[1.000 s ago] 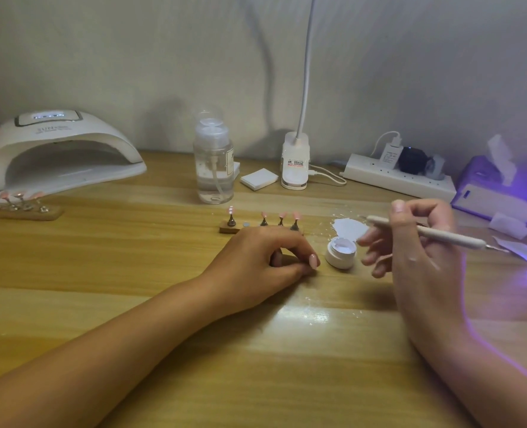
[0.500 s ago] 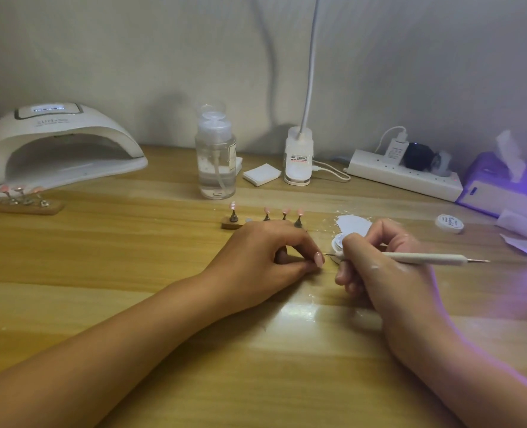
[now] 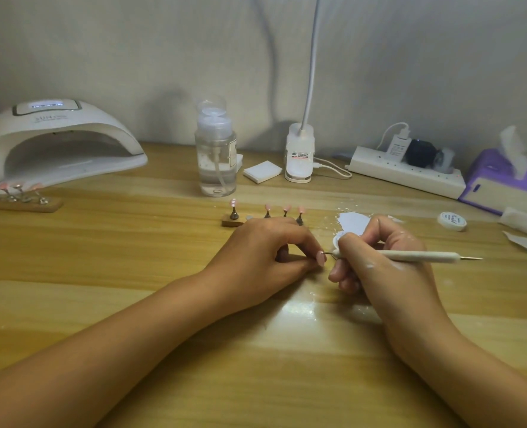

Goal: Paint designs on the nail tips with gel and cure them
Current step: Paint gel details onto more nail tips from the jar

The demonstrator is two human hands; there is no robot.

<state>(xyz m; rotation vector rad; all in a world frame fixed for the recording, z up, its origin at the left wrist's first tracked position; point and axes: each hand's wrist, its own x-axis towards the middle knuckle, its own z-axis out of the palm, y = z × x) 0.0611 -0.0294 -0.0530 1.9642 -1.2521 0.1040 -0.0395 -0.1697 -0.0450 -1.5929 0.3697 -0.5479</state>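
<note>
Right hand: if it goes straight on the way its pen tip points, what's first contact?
The pink nail tip pinched in the left hand. The right hand points its dotting pen left at it, fine end very close or touching; depth unclear.

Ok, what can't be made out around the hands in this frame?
Head view only.
Gel pot: mostly behind the right hand; contents hidden.
Nail tip pinched by the left hand: too small to show any design, or whether the tool touches it.
Wooden stand: right part covered by the left hand.
Desk lamp: head cut off by the top edge.
</note>
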